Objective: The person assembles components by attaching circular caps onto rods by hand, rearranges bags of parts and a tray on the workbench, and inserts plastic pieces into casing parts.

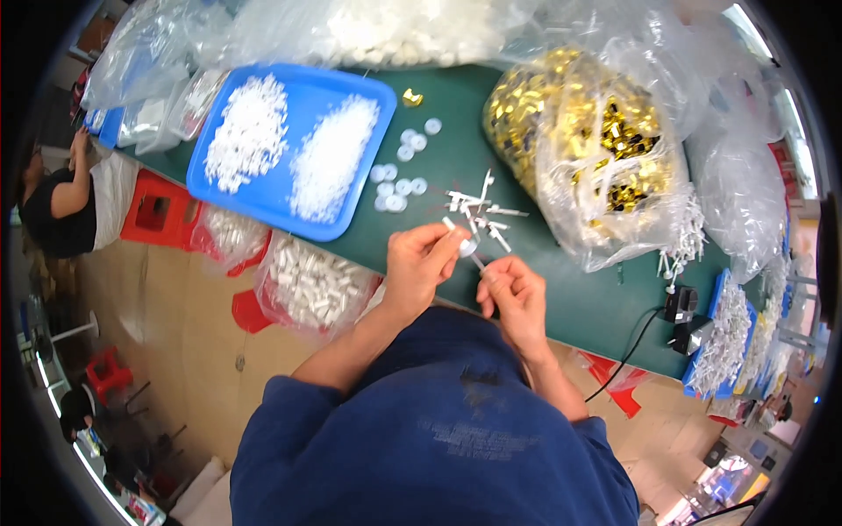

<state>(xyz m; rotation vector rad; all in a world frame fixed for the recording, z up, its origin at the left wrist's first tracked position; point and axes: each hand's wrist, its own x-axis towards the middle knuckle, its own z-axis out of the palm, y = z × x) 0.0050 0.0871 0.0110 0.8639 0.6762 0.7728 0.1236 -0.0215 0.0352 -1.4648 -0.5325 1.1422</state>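
Tray (265, 200): blue, on the counter (561, 300)
White piece (467, 249): between the hands, right of the tray
Left hand (423, 267): pinched around its upper part
Right hand (516, 294): fingertips together at its lower end
Discs (403, 187): just right of the tray

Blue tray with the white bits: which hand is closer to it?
Left. The left hand is right of the blue tray, toward the body; the right hand is farther right.

A red stool (179, 221) and a person (70, 200) are by the green worktop's left end; black adapters (681, 304) lie toward the worktop's (583, 307) right.
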